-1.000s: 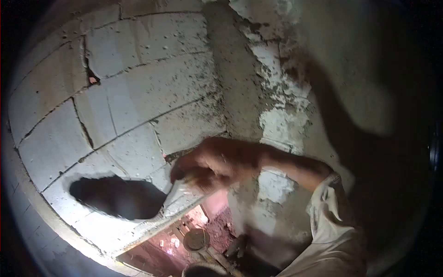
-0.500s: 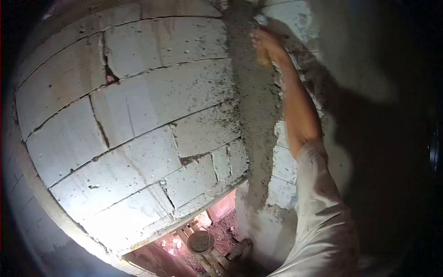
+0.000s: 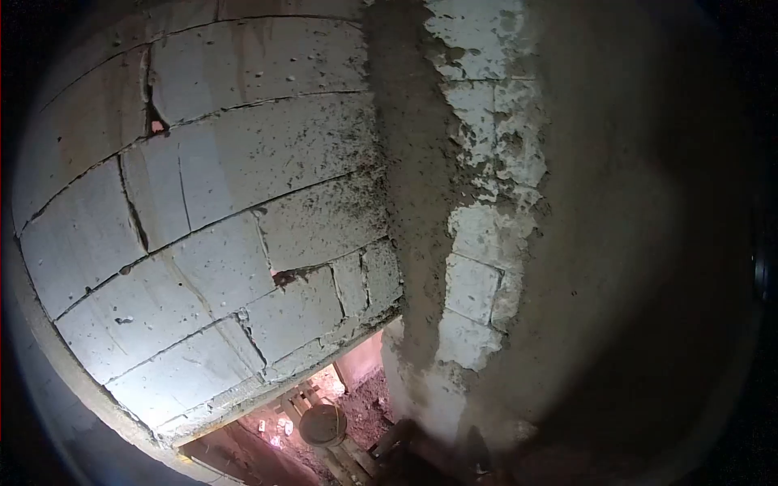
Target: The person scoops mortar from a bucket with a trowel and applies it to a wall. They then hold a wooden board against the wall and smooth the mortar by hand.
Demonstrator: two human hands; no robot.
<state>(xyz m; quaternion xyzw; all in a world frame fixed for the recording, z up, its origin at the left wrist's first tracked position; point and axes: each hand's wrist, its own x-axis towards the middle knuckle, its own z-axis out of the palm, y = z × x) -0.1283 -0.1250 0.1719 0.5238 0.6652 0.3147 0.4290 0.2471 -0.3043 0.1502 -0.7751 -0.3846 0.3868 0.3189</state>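
Neither of my hands shows in the head view. A dark grey band of wet mortar runs down the corner between two walls. To its left stands a wall of pale blocks, spattered with mortar near the corner. Right of the band is a ragged strip of bare white blocks. Beyond that, smooth plaster covers the wall and falls into deep shadow at the right.
Below the block wall's lower edge, an opening shows a bucket on wooden planks. Reddish-lit rubble lies around it. A small gap breaks a joint between blocks. The lower right is too dark to make out.
My right arm, which reached up to the top of the mortar band, has left the view. The walls have shifted left in the frame as the camera moved.
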